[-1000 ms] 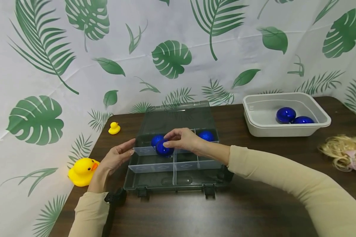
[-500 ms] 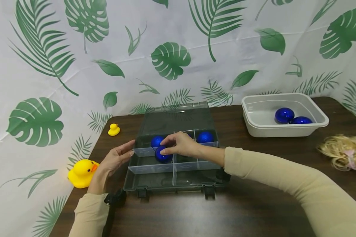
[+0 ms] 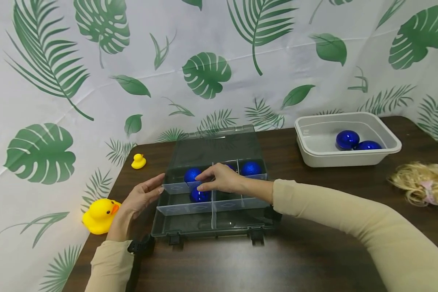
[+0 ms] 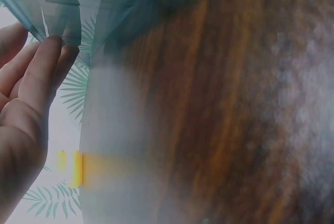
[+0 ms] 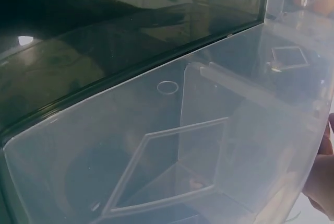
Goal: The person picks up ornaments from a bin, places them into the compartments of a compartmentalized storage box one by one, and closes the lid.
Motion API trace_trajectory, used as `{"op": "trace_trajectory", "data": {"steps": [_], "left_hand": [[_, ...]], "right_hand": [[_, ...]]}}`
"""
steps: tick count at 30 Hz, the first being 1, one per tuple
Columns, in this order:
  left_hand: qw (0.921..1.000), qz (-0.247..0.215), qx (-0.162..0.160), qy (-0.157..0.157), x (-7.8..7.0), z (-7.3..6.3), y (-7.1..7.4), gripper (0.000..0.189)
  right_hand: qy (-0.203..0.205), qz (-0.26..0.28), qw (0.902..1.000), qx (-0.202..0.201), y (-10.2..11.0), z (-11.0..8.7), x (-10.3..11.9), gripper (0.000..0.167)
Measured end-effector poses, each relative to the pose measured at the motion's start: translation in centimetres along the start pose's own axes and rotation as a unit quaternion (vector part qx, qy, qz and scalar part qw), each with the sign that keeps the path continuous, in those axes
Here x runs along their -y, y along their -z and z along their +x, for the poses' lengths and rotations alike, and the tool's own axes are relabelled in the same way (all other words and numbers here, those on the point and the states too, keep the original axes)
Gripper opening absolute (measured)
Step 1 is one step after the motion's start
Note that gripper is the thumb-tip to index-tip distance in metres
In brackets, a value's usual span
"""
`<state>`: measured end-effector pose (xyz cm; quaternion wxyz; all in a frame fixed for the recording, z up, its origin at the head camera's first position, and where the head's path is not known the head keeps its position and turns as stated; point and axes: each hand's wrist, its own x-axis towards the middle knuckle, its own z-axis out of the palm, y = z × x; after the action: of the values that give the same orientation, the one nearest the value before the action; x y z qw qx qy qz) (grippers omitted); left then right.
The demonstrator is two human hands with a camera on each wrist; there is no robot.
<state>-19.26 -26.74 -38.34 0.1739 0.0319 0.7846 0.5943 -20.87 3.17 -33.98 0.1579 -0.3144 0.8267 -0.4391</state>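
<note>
A smoky see-through compartment box [image 3: 184, 222] lies on the table with its lid [image 3: 219, 144] folded back. Straight fingers of my left hand [image 3: 142, 198] touch its left side; the left wrist view shows those fingertips [image 4: 51, 44] against the edge. My right hand [image 3: 222, 178] hovers over the middle row, thumb and forefinger apart just above a shiny blue ball [image 3: 198, 196] that sits in the left compartment. Behind it, a glittery blue ball [image 3: 192, 175] and another glittery blue ball [image 3: 251, 168] occupy the back row, with one more partly hidden by my right hand.
A pale grey tub [image 3: 350, 160] at the back right holds two blue balls. To its front right lies a blond doll's hair [image 3: 409, 180]. A big rubber duck [image 3: 100, 215] and a small rubber duck [image 3: 138, 161] stand along the left edge. Clear dividers [image 5: 141, 130] fill the right wrist view.
The right hand has lowered the shiny blue ball into the middle-left compartment and let go of it. My left hand stays at the box's side.
</note>
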Motion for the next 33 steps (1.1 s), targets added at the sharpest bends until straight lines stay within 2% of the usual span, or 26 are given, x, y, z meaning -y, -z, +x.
{"op": "trace_trajectory", "data": {"steps": [4,7,11,15,18,22,24,27,29,31,32,33], "left_hand": [[1.0000,0.000,0.006,0.005,0.2,-0.1,-0.1,0.062],[0.9999,0.005,0.005,0.013,0.2,-0.2,-0.1,0.062],[0.9998,0.012,0.003,0.015,-0.1,0.0,-0.2,0.063],[0.9999,0.011,0.006,0.009,-0.3,0.0,-0.1,0.062],[0.9999,0.006,0.007,0.006,-0.3,-0.1,-0.2,0.062],[1.0000,0.001,0.004,0.007,-0.1,0.0,-0.2,0.063],[1.0000,0.000,0.005,0.006,0.0,0.0,-0.2,0.063],[1.0000,-0.002,0.007,0.003,0.0,0.0,-0.2,0.063],[1.0000,-0.003,0.005,0.003,0.0,0.0,-0.2,0.062],[1.0000,-0.003,0.004,0.003,-0.1,0.0,-0.2,0.061],[1.0000,-0.003,0.004,0.002,-0.1,0.0,-0.2,0.061],[1.0000,-0.003,0.004,0.002,-0.1,-0.1,-0.2,0.061]], "right_hand": [[-0.024,0.062,0.9977,0.013,0.3,-0.2,-0.2,0.032],[-0.053,0.122,0.9911,0.014,1.0,-0.5,-0.5,0.032],[-0.079,0.180,0.9803,-0.015,3.2,-1.2,-0.5,0.034],[-0.087,0.229,0.9672,-0.067,6.3,-2.2,-0.3,0.035],[-0.089,0.268,0.9517,-0.121,9.0,-3.4,-0.8,0.038],[-0.080,0.313,0.9286,-0.183,12.8,-6.0,-2.9,0.041],[-0.069,0.332,0.9169,-0.210,14.6,-7.8,-4.4,0.034],[-0.060,0.367,0.8907,-0.261,17.5,-10.7,-6.8,0.020],[-0.055,0.373,0.8769,-0.298,19.3,-12.5,-8.6,0.014],[-0.070,0.365,0.8655,-0.336,21.0,-14.1,-10.1,0.013],[-0.079,0.355,0.8623,-0.353,21.8,-14.8,-10.9,0.013],[-0.094,0.335,0.8642,-0.364,22.4,-15.5,-11.6,0.013]]}}
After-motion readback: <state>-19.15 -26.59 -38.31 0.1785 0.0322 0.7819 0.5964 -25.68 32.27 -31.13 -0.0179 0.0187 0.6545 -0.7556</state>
